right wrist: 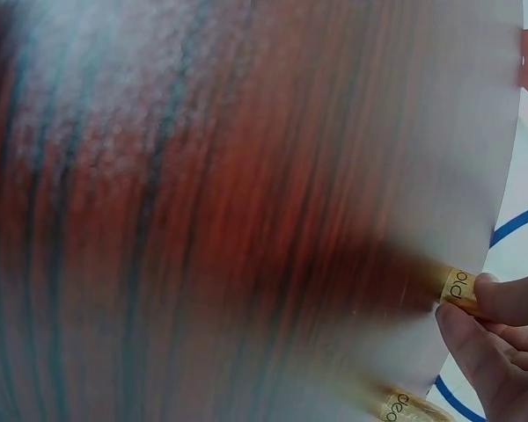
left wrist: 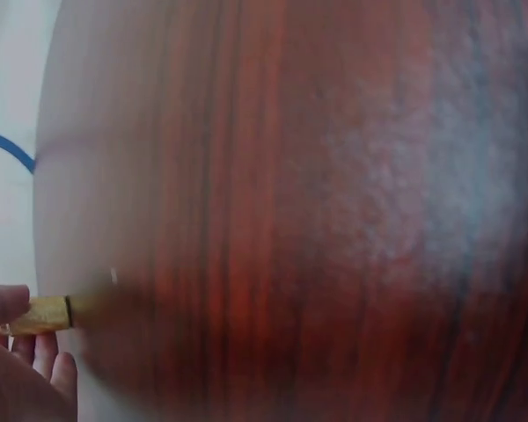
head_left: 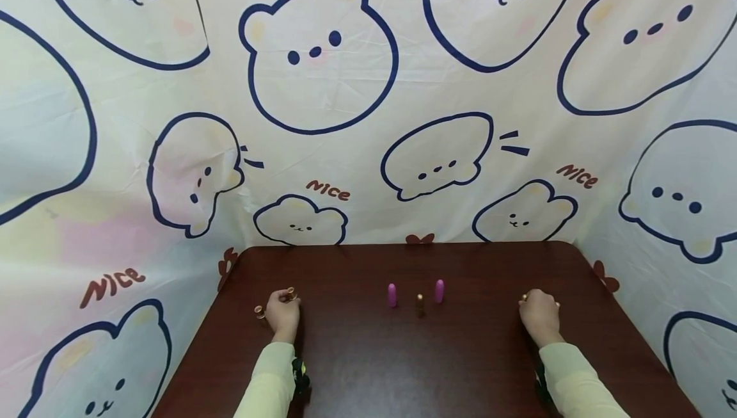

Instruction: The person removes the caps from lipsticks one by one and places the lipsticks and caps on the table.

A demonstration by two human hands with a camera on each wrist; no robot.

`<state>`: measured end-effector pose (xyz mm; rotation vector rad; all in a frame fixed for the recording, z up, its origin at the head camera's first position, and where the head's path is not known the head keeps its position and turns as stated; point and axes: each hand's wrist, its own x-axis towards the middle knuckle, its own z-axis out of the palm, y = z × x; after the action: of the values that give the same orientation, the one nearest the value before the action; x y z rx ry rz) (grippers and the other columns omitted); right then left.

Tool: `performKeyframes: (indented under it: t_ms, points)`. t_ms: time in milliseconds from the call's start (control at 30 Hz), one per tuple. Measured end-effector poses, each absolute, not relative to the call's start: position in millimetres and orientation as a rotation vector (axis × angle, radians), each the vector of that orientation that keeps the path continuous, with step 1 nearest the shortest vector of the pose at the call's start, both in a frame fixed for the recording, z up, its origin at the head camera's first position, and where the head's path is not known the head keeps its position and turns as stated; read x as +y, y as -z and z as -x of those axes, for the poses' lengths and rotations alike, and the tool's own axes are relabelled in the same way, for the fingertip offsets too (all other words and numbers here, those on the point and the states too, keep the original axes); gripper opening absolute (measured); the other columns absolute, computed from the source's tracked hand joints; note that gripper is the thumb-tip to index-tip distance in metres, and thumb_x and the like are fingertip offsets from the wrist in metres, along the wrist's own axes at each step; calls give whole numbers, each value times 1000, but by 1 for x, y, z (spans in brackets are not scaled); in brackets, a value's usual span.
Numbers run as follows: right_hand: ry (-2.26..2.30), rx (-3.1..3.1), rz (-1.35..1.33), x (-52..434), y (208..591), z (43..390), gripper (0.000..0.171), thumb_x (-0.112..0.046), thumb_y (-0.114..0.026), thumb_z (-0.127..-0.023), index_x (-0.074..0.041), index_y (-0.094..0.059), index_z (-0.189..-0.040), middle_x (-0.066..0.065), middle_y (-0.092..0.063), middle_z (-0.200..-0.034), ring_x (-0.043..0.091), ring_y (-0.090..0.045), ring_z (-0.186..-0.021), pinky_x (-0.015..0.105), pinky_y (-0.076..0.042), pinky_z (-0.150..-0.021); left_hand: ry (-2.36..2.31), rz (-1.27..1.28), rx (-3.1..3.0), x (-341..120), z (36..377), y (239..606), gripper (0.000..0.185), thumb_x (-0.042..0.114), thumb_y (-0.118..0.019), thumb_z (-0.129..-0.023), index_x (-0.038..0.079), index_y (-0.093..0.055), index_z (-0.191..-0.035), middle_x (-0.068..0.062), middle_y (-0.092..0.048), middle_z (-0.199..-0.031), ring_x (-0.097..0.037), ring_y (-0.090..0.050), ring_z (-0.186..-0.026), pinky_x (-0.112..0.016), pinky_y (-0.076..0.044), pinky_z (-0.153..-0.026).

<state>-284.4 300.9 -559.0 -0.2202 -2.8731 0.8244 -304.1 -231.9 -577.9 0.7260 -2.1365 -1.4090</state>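
My left hand point(head_left: 282, 313) lies curled on the dark wooden table point(head_left: 357, 367) at the left. It pinches a small gold-banded dark tube point(left wrist: 48, 315) between thumb and fingers point(left wrist: 35, 356); a second gold tip point(head_left: 259, 311) shows beside it. At the right, my right hand point(head_left: 540, 315) is curled too and pinches a similar gold-banded tube point(right wrist: 458, 288), with another gold-banded piece point(right wrist: 403, 407) just below it. Midway between the hands stand two pink lipstick-like pieces point(head_left: 392, 294) point(head_left: 439, 290) and a short brown and gold one point(head_left: 420, 303), all upright and untouched.
A cloth printed with cartoon bears point(head_left: 316, 47) rises behind the table and on both sides, close to its edges. Pale yellow sleeves point(head_left: 267, 383) cover both forearms, each with a dark wrist camera point(head_left: 300, 376).
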Motion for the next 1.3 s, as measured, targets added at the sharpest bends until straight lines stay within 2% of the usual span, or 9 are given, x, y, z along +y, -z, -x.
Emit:
performKeyframes:
  t_ms: [500, 1067, 1300]
  points:
    - [-803, -2889, 215, 302, 559, 287, 15, 4, -55, -91, 10, -67, -84, 19, -65, -72, 40, -63, -71, 76, -21, -94, 1338, -674, -2202, -237, 305, 581, 23, -6, -69, -82, -7, -60, -103, -28, -63, -100, -43, -60, -94, -52, -47, -82]
    - [-816, -2911, 235, 301, 557, 284, 16, 1, -57, -92, 6, -63, -78, 12, -58, -62, 37, -61, -67, 75, -19, -97, 1299, -655, -2222, -241, 305, 583, 25, -6, -72, -78, -9, -62, -100, -27, -65, -95, -42, -62, -91, -51, -46, -82]
    - [-818, -2913, 217, 301, 555, 283, 11, 1, -59, -91, 9, -65, -86, 16, -63, -71, 43, -62, -76, 75, -19, -96, 1279, -657, -2240, -241, 305, 581, 25, -6, -72, -77, -9, -62, -99, -27, -65, -95, -42, -62, -90, -51, -46, -83]
